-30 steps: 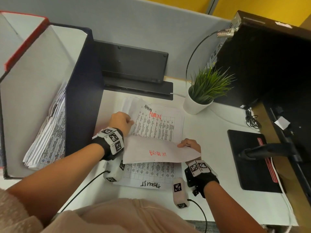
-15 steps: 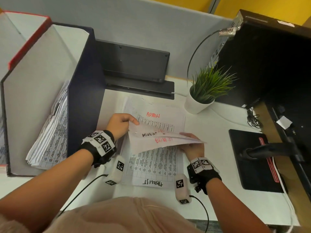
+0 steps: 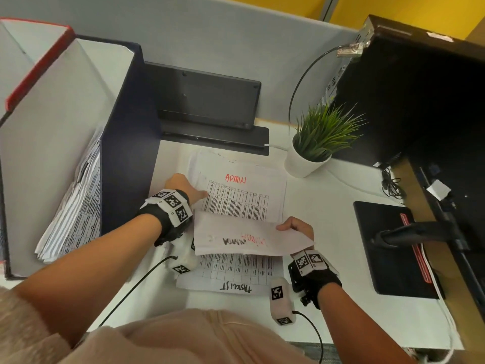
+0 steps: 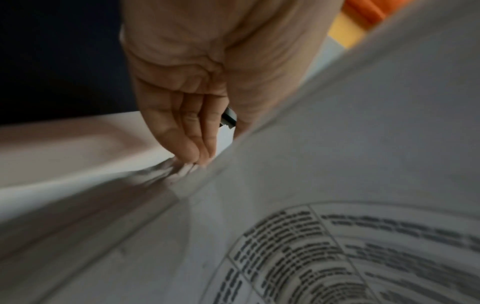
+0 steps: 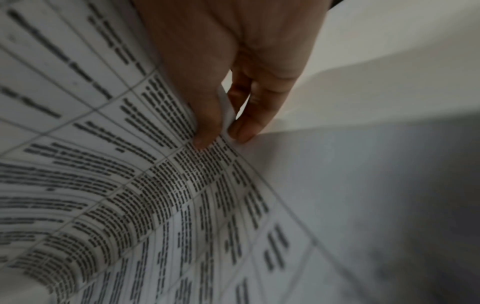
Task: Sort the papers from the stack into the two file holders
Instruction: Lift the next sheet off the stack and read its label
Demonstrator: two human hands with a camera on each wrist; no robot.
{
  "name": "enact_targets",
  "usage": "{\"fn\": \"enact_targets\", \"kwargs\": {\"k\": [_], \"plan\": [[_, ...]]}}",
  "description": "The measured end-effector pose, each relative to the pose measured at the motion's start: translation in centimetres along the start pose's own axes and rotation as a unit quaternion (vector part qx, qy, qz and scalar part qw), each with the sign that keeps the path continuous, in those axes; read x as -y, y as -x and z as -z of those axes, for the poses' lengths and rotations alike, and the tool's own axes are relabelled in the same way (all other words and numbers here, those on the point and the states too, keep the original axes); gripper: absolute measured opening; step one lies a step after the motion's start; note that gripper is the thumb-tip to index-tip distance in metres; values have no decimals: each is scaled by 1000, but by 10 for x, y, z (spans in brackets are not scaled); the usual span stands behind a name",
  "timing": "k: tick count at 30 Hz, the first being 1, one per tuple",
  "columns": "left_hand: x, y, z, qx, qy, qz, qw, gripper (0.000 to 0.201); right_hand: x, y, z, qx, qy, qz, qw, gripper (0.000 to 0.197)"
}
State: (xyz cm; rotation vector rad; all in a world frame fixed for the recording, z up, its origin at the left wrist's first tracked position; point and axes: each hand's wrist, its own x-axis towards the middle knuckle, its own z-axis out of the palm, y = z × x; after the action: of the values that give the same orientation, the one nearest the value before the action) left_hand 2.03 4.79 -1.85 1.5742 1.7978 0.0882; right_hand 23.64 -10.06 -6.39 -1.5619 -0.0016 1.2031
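The stack of papers [image 3: 237,203] lies flat on the white desk [image 3: 322,222], just right of the dark blue file holder [image 3: 126,158], and its top sheet reads ADMIN in red. The red-edged file holder [image 3: 34,64] stands left of the blue one; printed sheets [image 3: 76,208] already lean inside the blue holder. The left hand [image 3: 183,189] rests its straight fingertips [image 4: 193,152] on the left edge of the stack. The right hand [image 3: 298,228] pinches 1 bunch of lifted sheets [image 3: 246,236] between thumb and fingers [image 5: 244,127], holding them bent back over the near half of the stack. A potted plant [image 3: 319,139] stands beyond the stack's far right corner.
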Motion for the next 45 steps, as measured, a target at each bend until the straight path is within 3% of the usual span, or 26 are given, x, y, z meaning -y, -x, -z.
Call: {"fn": "enact_targets", "kwargs": {"k": [4, 6, 9, 11, 15, 18, 20, 28, 29, 31, 32, 33, 35, 36, 38, 41, 45], "plan": [[-5, 4, -5, 17, -34, -22, 999, 38, 0, -2, -3, -6, -9, 13, 1000, 41], [-5, 5, -6, -9, -8, -59, 998, 25, 1, -2, -4, -9, -6, 29, 1000, 45], [2, 5, -11, -54, 36, -138, 988, 28, 5, -1, -6, 2, 5, 72, 997, 51], [5, 7, -13, -66, 105, -164, 979, 7, 6, -3, -6, 4, 2, 91, 996, 48], [14, 14, -12, -23, 264, -155, 952, 23, 5, -6, -1, 5, 41, 101, 994, 52], [19, 21, -8, 2, 330, -141, 933, 28, 5, -4, -1, -51, 250, 211, 944, 39], [20, 24, -8, 7, 338, -139, 931, 30, 2, -3, 0, -53, 307, 258, 915, 35], [17, 23, -7, 17, 348, -129, 928, 36, 4, -1, -3, -3, 316, 239, 918, 19], [17, 24, -6, 17, 354, -136, 925, 32, 3, -4, -11, -17, 351, 199, 915, 17], [14, 26, -4, 14, 349, -148, 925, 22, 4, 1, -25, -114, 454, 126, 875, 9], [13, 27, -4, 12, 347, -146, 927, 18, 4, -1, -23, -111, 432, 170, 879, 6], [11, 28, -3, 16, 353, -135, 926, 17, 4, -2, -17, -83, 357, 224, 903, 14], [7, 30, -1, 51, 374, -97, 921, 32, 8, 11, -12, -48, 226, 237, 944, 26], [5, 30, -1, 73, 380, -85, 918, 40, 9, 14, -6, -40, 199, 236, 950, 33], [3, 33, -3, 92, 361, -100, 923, 41, 11, 16, -14, -37, 171, 259, 950, 38], [3, 38, -7, 59, 247, -186, 949, 18, 20, 23, -29, -50, 155, 292, 942, 36], [-7, 49, 4, -21, 223, -269, 937, 25, 40, 44, -42, -44, 79, 365, 927, 34]]}}
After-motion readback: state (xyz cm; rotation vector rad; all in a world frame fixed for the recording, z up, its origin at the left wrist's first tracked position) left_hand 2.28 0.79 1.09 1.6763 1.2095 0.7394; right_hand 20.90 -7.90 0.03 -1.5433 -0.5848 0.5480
